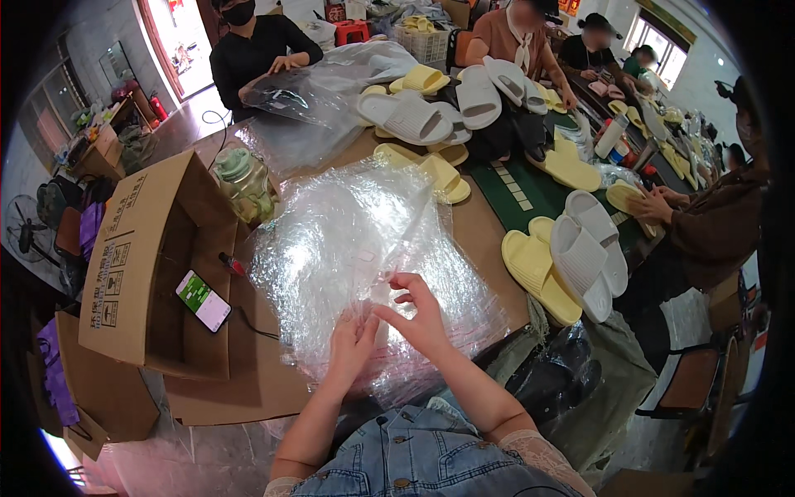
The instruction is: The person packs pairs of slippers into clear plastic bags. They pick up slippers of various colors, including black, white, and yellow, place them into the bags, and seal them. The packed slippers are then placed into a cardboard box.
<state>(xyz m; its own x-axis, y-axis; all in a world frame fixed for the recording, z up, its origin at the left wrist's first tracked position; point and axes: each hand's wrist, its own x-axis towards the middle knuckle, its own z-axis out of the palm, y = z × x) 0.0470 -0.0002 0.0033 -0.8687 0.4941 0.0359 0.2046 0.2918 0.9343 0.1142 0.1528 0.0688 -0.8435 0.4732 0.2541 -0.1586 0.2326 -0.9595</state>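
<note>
The head camera looks steeply down from the person's head, close above the table [489, 240], facing forward across it; fisheye bending curves the edges.

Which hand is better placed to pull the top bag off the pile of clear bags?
Probably the right hand: its fingers pinch a raised fold on the pile of clear plastic bags. The left hand lies lower, pressing the near edge, so it can steady the pile.
</note>
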